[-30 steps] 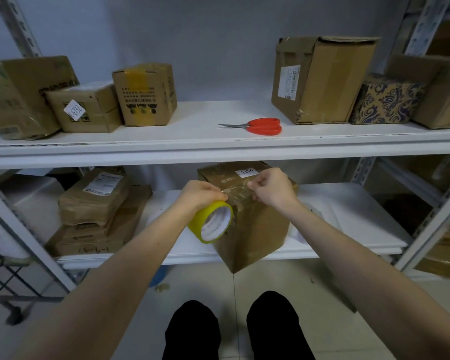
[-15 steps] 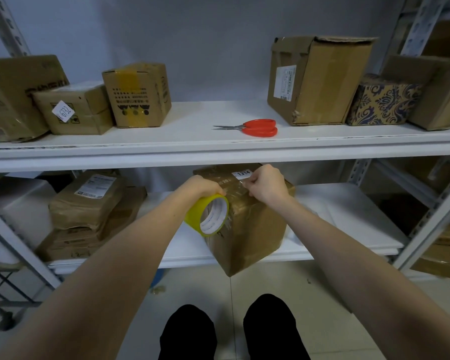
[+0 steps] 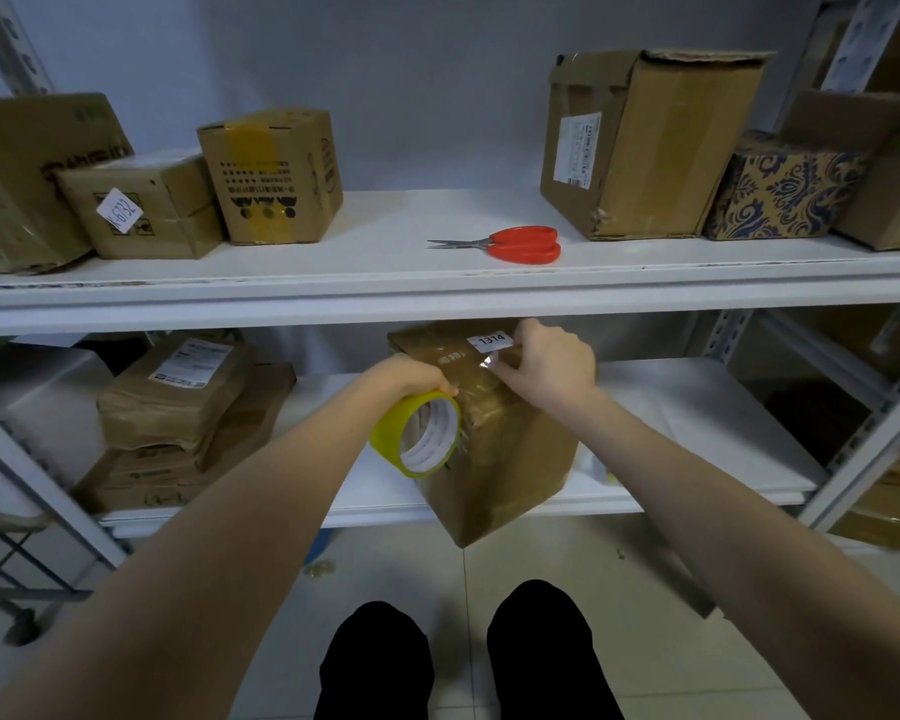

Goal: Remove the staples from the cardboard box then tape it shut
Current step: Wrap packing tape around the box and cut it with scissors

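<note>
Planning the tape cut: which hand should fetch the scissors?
Right, likely. The right hand sits just below the scissors, whose red handles point its way, only pinching the tape end against the box; the left hand grips the tape roll.

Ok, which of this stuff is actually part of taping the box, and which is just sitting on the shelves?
Part of the job: box labelled 1314; yellow tape roll, held by left hand; right hand pinching the tape end on the box; red scissors, probably for cutting.
Just lying about: box labelled 6732; patterned box; wrapped parcels lower left.
</note>
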Demonstrator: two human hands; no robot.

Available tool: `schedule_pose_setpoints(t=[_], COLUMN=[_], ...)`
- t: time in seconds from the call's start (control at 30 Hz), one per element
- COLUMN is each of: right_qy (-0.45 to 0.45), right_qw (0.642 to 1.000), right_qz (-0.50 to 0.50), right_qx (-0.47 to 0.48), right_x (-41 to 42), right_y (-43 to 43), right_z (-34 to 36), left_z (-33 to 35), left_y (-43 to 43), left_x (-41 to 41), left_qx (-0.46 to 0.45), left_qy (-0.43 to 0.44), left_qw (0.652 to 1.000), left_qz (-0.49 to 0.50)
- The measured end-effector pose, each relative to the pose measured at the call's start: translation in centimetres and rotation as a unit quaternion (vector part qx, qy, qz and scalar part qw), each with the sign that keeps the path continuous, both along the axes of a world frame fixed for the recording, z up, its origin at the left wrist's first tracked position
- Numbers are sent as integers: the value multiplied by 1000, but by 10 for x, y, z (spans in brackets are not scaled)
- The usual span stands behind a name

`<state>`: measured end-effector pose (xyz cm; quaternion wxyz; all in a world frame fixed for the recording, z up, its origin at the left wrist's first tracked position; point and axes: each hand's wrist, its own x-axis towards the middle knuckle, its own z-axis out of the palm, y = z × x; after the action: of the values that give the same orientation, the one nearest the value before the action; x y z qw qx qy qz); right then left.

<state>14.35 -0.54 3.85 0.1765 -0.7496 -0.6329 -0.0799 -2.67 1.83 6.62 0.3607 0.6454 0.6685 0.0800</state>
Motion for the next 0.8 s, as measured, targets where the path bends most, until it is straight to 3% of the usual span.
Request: schedule_pose_setpoints(t=[0.1, 0.2, 0.3, 0.47, 0.8], right_qy=[-29, -61, -64, -118, -181], right_qw=[993, 963, 950, 968, 962], right_qz=[78, 197, 229, 220, 150], right_qx=[89, 174, 201, 18, -142], right_x=[-5, -3, -4, -9, -2], right_y=[-5, -7, -13, -27, -2], right_z=[-8, -24, -25, -31, -5], left_z=[-4, -5, -9, -10, -14], left_y=[0, -3, -3, -4, -7], left_x=[3, 0, -2, -4, -1], left_qx=[12, 13, 20, 27, 18], left_qy=[-4, -13, -31, -62, -123], left_qw=[1000, 1000, 999, 997, 990], left_qz=[7, 12, 15, 26, 73])
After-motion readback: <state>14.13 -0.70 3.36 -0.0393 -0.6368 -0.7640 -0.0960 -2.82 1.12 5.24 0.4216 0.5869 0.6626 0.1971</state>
